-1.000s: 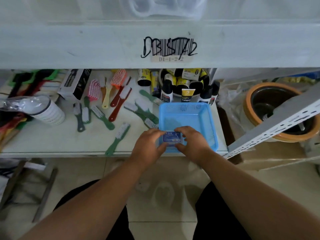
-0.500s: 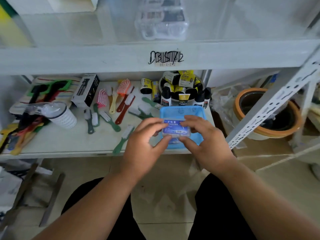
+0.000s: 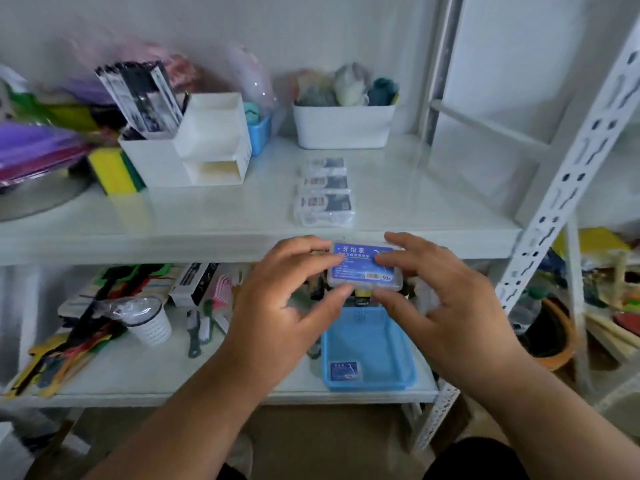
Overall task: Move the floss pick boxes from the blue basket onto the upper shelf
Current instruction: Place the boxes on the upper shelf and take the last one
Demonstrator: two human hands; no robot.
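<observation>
Head view: both hands, the left hand (image 3: 287,303) and right hand (image 3: 446,299), pinch one floss pick box (image 3: 365,266) by its ends, long axis left-right, label up, at the upper shelf (image 3: 207,216) front edge. Another box (image 3: 344,370) lies in the blue basket (image 3: 398,348) near corner.

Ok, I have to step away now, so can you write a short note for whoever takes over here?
Left hand and right hand pinch one floss pick box between them, raised in front of the upper shelf edge, not yet set down.
Done: three boxes already lie in a row on the upper shelf.
Left: place the held box beside that row, then fetch the last box, which sits in the near left corner of the blue basket on the lower shelf.
</observation>
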